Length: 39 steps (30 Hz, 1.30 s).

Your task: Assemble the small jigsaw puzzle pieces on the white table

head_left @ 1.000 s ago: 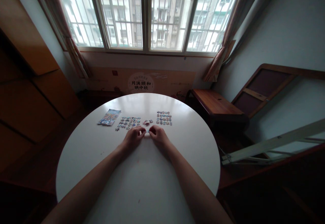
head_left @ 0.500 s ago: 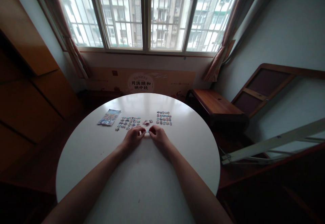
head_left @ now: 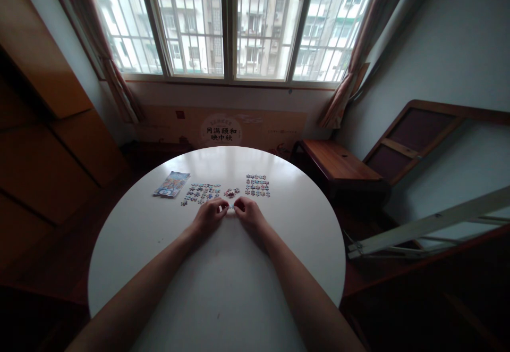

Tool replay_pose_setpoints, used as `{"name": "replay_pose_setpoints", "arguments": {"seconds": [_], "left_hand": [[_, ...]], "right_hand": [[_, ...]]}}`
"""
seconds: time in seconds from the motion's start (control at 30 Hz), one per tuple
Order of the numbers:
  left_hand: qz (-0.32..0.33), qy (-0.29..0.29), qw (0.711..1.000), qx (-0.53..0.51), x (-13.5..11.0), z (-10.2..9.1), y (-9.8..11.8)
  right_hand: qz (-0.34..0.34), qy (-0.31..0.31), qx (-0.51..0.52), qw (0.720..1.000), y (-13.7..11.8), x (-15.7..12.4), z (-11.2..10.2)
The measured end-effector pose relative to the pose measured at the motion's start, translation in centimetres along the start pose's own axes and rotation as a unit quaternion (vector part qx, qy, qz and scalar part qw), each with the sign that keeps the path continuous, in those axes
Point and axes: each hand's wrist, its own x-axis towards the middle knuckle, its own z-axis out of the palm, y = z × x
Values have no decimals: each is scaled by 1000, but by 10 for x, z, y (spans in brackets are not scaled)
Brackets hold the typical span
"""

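Note:
My left hand (head_left: 210,214) and my right hand (head_left: 247,211) meet over the white round table (head_left: 223,267), fingers pinched toward each other. Between the fingertips is a small light-blue jigsaw piece (head_left: 231,207), gripped from both sides; whether it is one piece or two joined is too small to tell. Just beyond the fingers lies a small cluster of pieces (head_left: 231,192). Rows of jigsaw pieces (head_left: 199,193) spread beyond my left hand, which hides part of their near edge. Another set of pieces in rows (head_left: 257,186) lies beyond my right hand.
A colourful picture sheet or packet (head_left: 172,184) lies at the table's far left. Beyond the right edge stands a low wooden bench (head_left: 338,160). A printed cardboard panel (head_left: 255,126) leans under the barred window (head_left: 231,27). Wooden cabinets (head_left: 48,155) line the left wall.

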Motion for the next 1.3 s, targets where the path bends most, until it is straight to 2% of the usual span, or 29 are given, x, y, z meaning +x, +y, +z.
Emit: {"name": "replay_pose_setpoints", "arguments": {"seconds": [1.3], "left_hand": [[7, 12, 1000, 16, -1, 4, -4]], "right_hand": [[-13, 9, -1, 1000, 4, 0, 3]]}}
